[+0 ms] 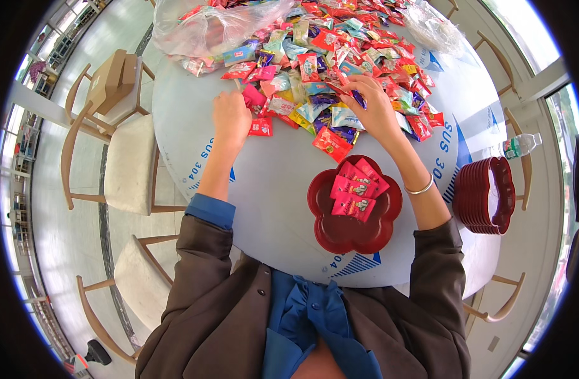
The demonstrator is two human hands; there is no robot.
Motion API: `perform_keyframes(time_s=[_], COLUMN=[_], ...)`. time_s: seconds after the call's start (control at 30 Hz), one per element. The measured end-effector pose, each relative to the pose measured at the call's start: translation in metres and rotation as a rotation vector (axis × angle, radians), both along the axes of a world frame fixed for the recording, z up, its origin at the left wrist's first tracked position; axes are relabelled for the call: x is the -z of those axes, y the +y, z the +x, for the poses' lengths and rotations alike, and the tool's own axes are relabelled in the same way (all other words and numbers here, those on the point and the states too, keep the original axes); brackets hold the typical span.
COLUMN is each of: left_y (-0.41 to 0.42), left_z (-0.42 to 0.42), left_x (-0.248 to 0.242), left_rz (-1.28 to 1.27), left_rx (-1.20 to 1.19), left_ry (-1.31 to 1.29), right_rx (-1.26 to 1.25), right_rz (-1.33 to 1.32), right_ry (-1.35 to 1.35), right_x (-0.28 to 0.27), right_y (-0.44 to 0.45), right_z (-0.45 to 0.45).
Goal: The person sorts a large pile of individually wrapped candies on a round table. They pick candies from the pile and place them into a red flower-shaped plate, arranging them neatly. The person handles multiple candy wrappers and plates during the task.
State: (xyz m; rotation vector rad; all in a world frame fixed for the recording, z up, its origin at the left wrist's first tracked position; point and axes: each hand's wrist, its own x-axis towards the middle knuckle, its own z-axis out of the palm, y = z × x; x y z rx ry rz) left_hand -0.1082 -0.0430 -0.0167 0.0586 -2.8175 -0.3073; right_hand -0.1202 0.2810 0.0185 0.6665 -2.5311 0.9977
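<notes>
A large heap of wrapped sweets (313, 71) in red, pink, blue, purple and yellow covers the far part of the round table (270, 189). At the heap's left edge is my left hand (231, 113), fingers curled beside a bright pink packet (254, 98); its fingertips are hidden. My right hand (372, 106) reaches into the heap's right side, thumb and forefinger by a red packet; whether they grip it is unclear. Closer to me, a dark red flower-shaped dish (332, 232) holds several pink packets (353, 206). One red packet (332, 143) lies just beyond its rim.
To the right stand a stack of dark red flower-shaped dishes (476, 196) and a clear plastic bottle (522, 145). Clear plastic bags (213, 28) lie at the far left and far right. Wooden chairs (130, 166) surround the table; one holds a cardboard box (110, 83).
</notes>
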Motion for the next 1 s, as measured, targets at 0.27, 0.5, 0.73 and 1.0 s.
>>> perform_keyframes(time_s=[0.27,0.5,0.73,1.0], left_y=[0.032,0.089,0.13,0.153], left_z=[0.001,0.018,0.042,0.06], left_x=[-0.019,-0.032,-0.034,-0.023], left_rz=[0.296,0.589,0.825,1.351], left_rx=[0.095,0.36,0.558,0.613], left_ry=[0.255,0.27,0.137,-0.075], right_rx=[0.132,0.134,0.125,0.158], right_rz=[-0.095,-0.27,-0.267,-0.376], right_ry=[-0.08,-0.161,-0.163,-0.229], right_x=[-0.015,-0.019,-0.011,-0.003], right_y=[0.04,0.05,0.039,0.031], right_z=[0.053,0.085,0.096,0.1])
